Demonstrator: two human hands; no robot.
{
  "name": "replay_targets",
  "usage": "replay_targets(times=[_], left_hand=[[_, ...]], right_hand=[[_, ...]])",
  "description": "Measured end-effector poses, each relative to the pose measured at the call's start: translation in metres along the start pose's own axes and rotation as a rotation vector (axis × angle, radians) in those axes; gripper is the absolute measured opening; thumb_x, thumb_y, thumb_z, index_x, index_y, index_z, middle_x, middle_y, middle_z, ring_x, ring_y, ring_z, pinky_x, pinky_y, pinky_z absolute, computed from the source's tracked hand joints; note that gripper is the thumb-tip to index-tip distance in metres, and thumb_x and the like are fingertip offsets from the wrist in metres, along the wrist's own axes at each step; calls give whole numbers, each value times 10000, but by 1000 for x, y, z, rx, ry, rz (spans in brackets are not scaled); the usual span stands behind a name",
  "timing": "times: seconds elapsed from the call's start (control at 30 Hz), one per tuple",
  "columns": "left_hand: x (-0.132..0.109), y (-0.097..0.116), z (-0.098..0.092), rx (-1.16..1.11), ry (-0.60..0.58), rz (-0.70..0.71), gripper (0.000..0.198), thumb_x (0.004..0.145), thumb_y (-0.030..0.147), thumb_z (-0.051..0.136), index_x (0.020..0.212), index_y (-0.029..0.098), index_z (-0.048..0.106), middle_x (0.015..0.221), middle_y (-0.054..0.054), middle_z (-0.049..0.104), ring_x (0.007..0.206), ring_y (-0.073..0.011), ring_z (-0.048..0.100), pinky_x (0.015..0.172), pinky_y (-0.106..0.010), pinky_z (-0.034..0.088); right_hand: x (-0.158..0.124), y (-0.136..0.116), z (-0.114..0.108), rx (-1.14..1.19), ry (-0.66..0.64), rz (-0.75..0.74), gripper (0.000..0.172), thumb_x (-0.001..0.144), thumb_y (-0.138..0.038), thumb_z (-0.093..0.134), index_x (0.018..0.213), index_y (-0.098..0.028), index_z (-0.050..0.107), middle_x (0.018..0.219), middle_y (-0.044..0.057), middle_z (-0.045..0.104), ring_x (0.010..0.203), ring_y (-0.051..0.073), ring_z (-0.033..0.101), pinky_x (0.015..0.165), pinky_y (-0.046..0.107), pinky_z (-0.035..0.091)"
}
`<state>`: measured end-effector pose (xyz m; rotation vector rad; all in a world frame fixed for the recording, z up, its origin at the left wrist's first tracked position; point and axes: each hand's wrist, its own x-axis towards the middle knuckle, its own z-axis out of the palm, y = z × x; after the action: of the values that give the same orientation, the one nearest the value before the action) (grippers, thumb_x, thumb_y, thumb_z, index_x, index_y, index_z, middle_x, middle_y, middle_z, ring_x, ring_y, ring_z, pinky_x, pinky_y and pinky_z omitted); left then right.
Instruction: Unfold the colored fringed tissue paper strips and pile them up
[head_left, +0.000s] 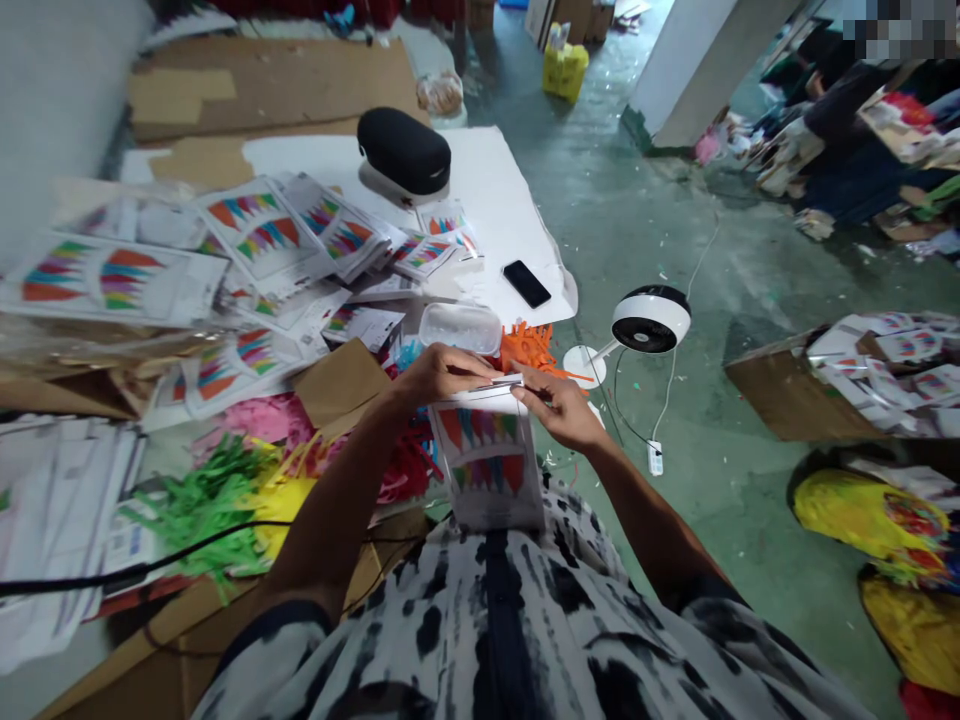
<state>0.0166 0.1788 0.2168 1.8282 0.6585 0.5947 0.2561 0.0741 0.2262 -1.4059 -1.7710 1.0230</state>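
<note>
My left hand (439, 375) and my right hand (561, 408) both pinch the top edge of a clear packet (487, 465) printed with coloured triangle flags. The packet hangs upright against my lap. Both hands are closed on its upper flap, thumbs and fingers pressed together. Piles of green (202, 505), pink (262, 420) and orange paper tassels (529, 345) lie just beyond and left of my hands. A clear plastic box (459, 327) sits right behind the packet.
Many printed flag packets (255, 235) cover the low work surface, with a black case (403, 150) and a black phone (526, 283) on a white sheet. A small white fan (649, 320) stands on the green floor. A cardboard box of packets (862, 385) is at right.
</note>
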Motion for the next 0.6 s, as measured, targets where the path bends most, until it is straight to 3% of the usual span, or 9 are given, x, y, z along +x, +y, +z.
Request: replay_targets(times=[0.27, 0.6], left_hand=[[-8, 7, -9, -154, -47, -146, 363, 797, 457, 812, 1035, 187, 858, 1123, -136, 805, 1051, -285, 747, 900, -326, 578], [-11, 10, -12, -151, -100, -197, 329, 809, 363, 743, 1075, 203, 852, 1127, -106, 809, 1065, -289, 735, 904, -329, 560]], right_hand=[[7, 2, 4, 2, -51, -44, 461, 1041, -520, 522, 1389, -265, 687, 1352, 48, 726, 1126, 243, 710, 943, 341, 560], [8, 6, 8, 44, -28, -10, 462, 1044, -532, 497, 1398, -301, 684, 1354, 22, 728, 1256, 259, 677, 1078, 416, 538]])
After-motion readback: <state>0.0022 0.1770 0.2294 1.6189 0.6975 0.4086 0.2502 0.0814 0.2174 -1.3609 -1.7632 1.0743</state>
